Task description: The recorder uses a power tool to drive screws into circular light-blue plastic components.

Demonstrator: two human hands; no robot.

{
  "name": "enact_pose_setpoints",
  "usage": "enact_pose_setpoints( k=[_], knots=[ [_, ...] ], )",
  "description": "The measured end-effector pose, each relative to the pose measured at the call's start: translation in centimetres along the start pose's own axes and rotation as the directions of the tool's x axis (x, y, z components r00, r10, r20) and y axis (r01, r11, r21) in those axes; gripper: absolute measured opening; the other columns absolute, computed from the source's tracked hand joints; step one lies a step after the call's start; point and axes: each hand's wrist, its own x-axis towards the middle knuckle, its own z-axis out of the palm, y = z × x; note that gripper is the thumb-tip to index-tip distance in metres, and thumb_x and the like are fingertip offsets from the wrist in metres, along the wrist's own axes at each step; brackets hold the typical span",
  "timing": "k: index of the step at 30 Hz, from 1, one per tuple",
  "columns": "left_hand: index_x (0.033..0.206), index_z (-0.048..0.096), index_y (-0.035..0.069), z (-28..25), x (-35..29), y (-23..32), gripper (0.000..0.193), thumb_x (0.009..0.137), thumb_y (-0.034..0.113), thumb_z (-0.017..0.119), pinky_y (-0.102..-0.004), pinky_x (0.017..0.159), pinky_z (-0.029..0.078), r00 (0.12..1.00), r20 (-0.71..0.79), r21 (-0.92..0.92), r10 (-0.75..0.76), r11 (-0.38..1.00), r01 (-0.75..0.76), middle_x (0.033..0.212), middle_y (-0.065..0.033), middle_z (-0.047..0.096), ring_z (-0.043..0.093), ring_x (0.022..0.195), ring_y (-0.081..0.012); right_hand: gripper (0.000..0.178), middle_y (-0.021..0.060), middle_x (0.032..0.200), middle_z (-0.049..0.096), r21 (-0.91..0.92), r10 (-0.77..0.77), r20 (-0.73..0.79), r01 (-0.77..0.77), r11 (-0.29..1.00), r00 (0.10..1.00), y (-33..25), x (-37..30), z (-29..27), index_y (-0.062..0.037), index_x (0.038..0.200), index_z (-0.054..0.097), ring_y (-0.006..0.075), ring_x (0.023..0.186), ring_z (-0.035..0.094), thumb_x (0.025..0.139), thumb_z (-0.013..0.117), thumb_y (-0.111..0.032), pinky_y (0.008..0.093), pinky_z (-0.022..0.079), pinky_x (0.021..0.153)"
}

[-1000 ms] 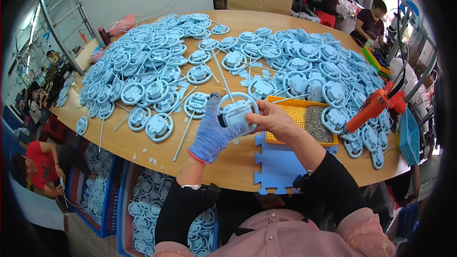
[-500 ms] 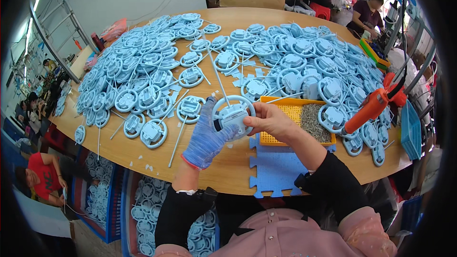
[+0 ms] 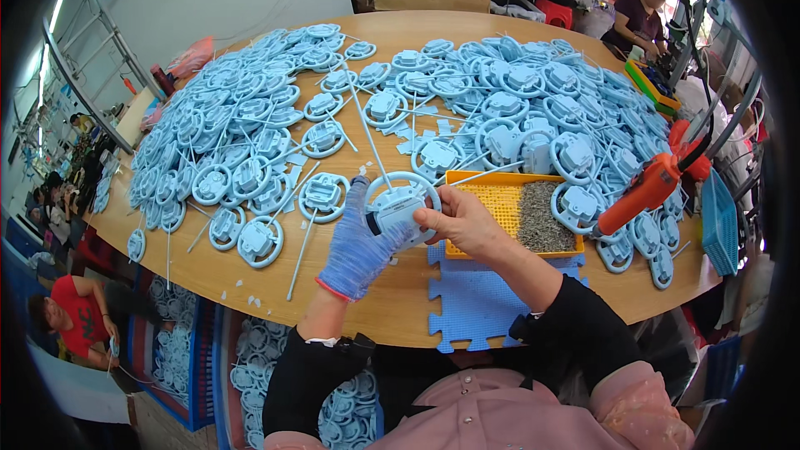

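Note:
Between my two hands I hold up a light blue plastic ring-shaped part (image 3: 397,203) with a block in its middle and a thin rod rising from it. My left hand (image 3: 360,243), in a blue glove, grips its left and lower side. The bare fingers and thumb of my right hand (image 3: 465,223) pinch its right rim. Just beyond my right hand lies a yellow tray (image 3: 485,200) with a heap of small metal screws (image 3: 546,215). Beneath and in front of the tray is a blue foam mat (image 3: 473,304). An orange electric screwdriver (image 3: 640,196) hangs to the right.
Similar blue parts form a left pile (image 3: 221,117) and a right pile (image 3: 517,87) on the wooden table (image 3: 379,300). Blue scraps lie between them. Crates (image 3: 218,367) of parts stand below at left. A blue basket (image 3: 718,225) is at right. Other people sit nearby.
The view has shifted slightly, so the table's contents appear a little further left. Both hands keep the ring part, whose tilt hardly differs; my right fingers have moved slightly along its rim.

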Motion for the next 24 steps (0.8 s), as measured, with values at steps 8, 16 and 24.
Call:
enact_pose_setpoints(
  k=[8,16,24],
  knots=[
    [0.145,0.017,0.000,-1.1,2.1,-1.5,0.091,0.079,0.019,0.077,-0.0312,0.085,0.055,0.992,0.034,-0.116,0.124,0.986,-0.119,0.124,-0.0173,0.054,0.060,0.108,-0.0231,0.044,0.0083,0.100,0.065,0.085,0.072,0.080,-0.078,0.993,0.994,-1.7,0.9,-1.5,0.0011,0.116,0.053,0.0147,0.087,0.065,0.087,0.070,-0.027,0.0290,0.056,0.072],
    [0.145,0.020,0.000,-0.8,2.2,-1.6,0.084,0.081,0.013,0.073,-0.0314,0.091,0.052,0.997,0.031,0.003,0.071,0.997,-0.072,0.130,-0.0167,0.049,0.055,0.115,-0.0222,0.042,0.0078,0.100,0.065,-0.042,-0.042,0.063,0.045,0.998,0.997,-0.9,1.4,-1.5,0.0017,0.116,0.054,0.0146,0.088,0.064,0.087,0.071,-0.024,0.0289,0.054,0.074],
    [0.144,0.024,0.004,-1.1,0.9,0.4,0.081,0.083,0.023,0.074,-0.0319,0.091,0.052,0.999,-0.008,-0.318,-0.052,0.947,0.046,0.130,-0.0141,0.049,0.055,0.116,-0.0217,0.055,0.0087,0.099,0.064,-0.073,-0.097,0.088,0.103,0.992,0.991,-2.4,1.8,-0.7,0.0022,0.117,0.054,0.0134,0.088,0.062,0.082,0.075,-0.034,0.0283,0.053,0.075]
  ],
)
